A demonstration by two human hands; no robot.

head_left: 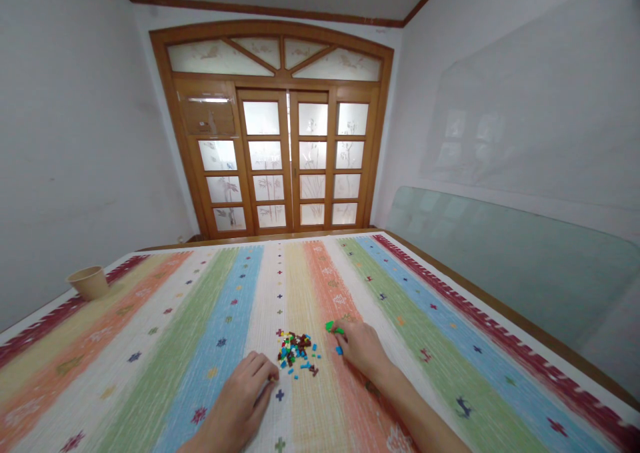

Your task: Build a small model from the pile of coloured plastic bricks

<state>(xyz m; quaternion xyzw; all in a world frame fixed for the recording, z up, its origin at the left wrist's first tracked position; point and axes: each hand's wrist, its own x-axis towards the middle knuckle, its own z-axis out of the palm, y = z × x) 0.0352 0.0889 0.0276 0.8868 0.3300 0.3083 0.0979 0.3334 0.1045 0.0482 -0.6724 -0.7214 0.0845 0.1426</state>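
Note:
A small heap of toy building bricks point(296, 350) in brown, blue, green, red and yellow lies on the striped tablecloth point(310, 413). My right hand point(363, 347) is right of the heap, thumb and fingers pinched around a green brick piece point(330, 326). Just below those fingertips sits a loose blue brick point(339, 350). My left hand point(243, 393) rests at the heap's near left side, fingers curled and thumb close to them. Whatever may be between its fingertips is too small to make out.
A tan cup point(89, 282) stands at the table's far left. Beyond the table's back edge are wooden doors with glass panes point(265, 173). A pale green glass panel point(500, 259) leans along the right wall.

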